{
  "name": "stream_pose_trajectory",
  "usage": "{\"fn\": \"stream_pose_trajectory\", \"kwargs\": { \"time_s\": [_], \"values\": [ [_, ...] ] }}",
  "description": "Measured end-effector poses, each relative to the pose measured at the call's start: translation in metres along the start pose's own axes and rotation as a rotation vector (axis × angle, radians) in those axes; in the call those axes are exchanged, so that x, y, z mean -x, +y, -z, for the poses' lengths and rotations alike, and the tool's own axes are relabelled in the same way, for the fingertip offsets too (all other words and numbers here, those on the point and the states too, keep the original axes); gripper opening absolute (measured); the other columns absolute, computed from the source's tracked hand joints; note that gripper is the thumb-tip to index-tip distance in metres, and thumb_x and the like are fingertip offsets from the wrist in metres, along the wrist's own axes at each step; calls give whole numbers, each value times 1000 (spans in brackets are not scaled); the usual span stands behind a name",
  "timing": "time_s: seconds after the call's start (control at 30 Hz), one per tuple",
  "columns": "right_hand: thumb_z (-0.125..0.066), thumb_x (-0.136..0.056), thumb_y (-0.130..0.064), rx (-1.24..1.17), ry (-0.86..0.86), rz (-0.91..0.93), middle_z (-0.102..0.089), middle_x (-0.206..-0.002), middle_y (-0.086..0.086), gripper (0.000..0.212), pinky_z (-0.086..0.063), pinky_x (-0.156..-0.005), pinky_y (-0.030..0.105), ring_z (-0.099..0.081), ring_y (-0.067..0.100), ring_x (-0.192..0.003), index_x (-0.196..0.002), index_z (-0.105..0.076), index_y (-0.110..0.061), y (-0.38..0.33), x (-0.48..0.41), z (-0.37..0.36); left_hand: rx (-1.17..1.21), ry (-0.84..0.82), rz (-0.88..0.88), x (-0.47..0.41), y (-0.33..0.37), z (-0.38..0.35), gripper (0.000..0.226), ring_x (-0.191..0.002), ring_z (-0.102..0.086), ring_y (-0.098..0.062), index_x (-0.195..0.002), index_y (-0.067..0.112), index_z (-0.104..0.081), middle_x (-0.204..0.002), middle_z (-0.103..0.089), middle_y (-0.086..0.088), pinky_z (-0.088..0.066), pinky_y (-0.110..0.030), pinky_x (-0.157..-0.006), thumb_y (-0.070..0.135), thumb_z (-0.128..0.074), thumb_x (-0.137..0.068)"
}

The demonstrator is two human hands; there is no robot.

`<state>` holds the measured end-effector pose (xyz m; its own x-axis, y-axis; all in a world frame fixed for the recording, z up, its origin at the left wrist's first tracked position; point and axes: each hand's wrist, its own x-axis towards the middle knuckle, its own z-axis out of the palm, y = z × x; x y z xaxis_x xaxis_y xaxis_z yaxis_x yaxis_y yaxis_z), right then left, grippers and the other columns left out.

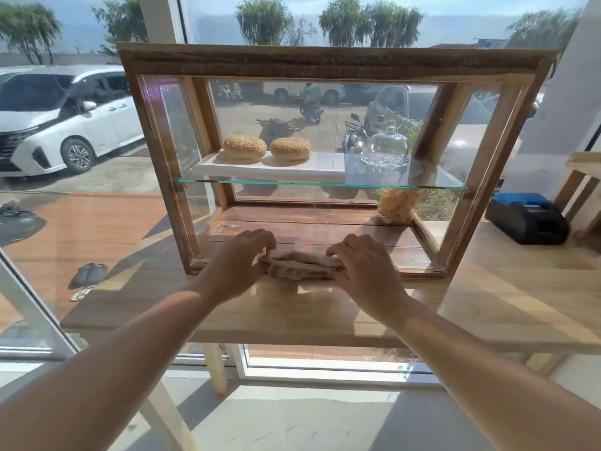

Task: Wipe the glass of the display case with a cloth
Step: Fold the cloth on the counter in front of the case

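A wooden-framed glass display case [328, 65] stands on a light wooden table [507, 288] by a window. A beige folded cloth [300, 262] lies at the case's front bottom edge. My left hand [239, 260] grips the cloth's left end and my right hand [367, 265] grips its right end. A glass shelf [325, 184] crosses the middle of the case. The case's open front faces me.
On the shelf a white tray [270, 167] carries two sesame buns [244, 147], beside a glass dome [385, 148]. A jar of yellow snacks [397, 205] stands on the case floor at right. A black and blue receipt printer [527, 218] sits right of the case.
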<state>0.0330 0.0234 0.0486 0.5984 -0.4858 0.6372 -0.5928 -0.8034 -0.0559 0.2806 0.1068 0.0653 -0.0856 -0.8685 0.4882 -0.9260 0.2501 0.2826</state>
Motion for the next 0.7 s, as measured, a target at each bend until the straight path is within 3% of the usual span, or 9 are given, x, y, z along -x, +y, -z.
{"fn": "stream_pose_trajectory", "kwargs": {
  "time_s": [0.1, 0.17, 0.2, 0.27, 0.33, 0.43, 0.53, 0.6, 0.7],
  "values": [
    [-85, -71, -41, -15, -288, 115, -56, -96, -5, 36, -41, -89, 35, -50, 19, -98, -99, -71, -24, 7, 44, -18, -51, -307, -9, 41, -10, -23, 19, -103, -61, -16, -102, 26, -60, -111, -65, 11, -52, -32, -83, 31, -70, -87],
    [-70, -78, -59, -302, -535, -53, -51, -108, -7, 42, -39, -93, 31, -40, 14, -109, -107, -71, -28, 8, 59, -20, 40, -419, -4, 61, -14, -35, 28, -106, -52, -12, -109, 34, -58, -115, -55, 19, -47, -30, -88, 45, -64, -84],
    [-62, -80, -66, -433, -574, -172, -50, -112, -9, 44, -37, -94, 30, -38, 11, -112, -106, -71, -32, 9, 60, -19, 100, -423, 64, 64, -12, -37, 27, -110, -48, -12, -109, 37, -58, -117, -51, 20, -44, -31, -90, 45, -62, -84],
    [-55, -84, -70, -546, -451, -392, -53, -112, -10, 40, -42, -94, 35, -45, 12, -112, -98, -70, -36, 11, 54, -21, 162, -358, 221, 61, -8, -39, 30, -112, -44, -13, -108, 40, -57, -117, -50, 16, -40, -32, -91, 51, -52, -81],
    [-61, -86, -64, -485, -312, -587, -60, -113, -7, 34, -47, -94, 42, -55, 16, -108, -105, -64, -36, 14, 44, -25, 65, -219, 354, 52, -3, -46, 42, -111, -43, -15, -115, 31, -57, -113, -47, 9, -40, -34, -92, 56, -48, -83],
    [-68, -86, -55, -525, -465, -835, -60, -111, -5, 48, -46, -78, 27, -57, 14, -100, -121, -55, -25, 6, 31, -28, -16, -163, 661, 40, 1, -61, 48, -112, -43, -23, -119, 22, -48, -113, -44, 3, -38, -37, -91, 58, -60, -89],
    [-72, -90, -34, -599, -544, -848, -60, -85, -5, 20, -37, -53, 14, -53, 5, -73, -96, -58, -21, -2, 29, -31, -23, -210, 721, 33, -3, -73, 46, -112, -47, -26, -117, 22, -51, -114, -55, 1, -40, -39, -94, 53, -66, -88],
    [-69, -91, -25, -605, -515, -838, -59, -79, -3, 16, -36, -48, 11, -50, 7, -67, -82, -58, -18, 2, 32, -33, 123, -108, 695, 28, -4, -77, 33, -109, -55, -25, -113, 20, -57, -110, -61, 1, -45, -36, -90, 37, -71, -89],
    [-65, -89, -28, -479, -470, -804, -60, -102, -2, 5, -48, -72, 22, -57, 16, -91, -92, -61, -28, 10, 34, -32, 475, 6, 634, 19, 8, -72, 15, -95, -63, -15, -101, 24, -62, -100, -65, 6, -45, -22, -71, 17, -72, -92]
  ]
}}
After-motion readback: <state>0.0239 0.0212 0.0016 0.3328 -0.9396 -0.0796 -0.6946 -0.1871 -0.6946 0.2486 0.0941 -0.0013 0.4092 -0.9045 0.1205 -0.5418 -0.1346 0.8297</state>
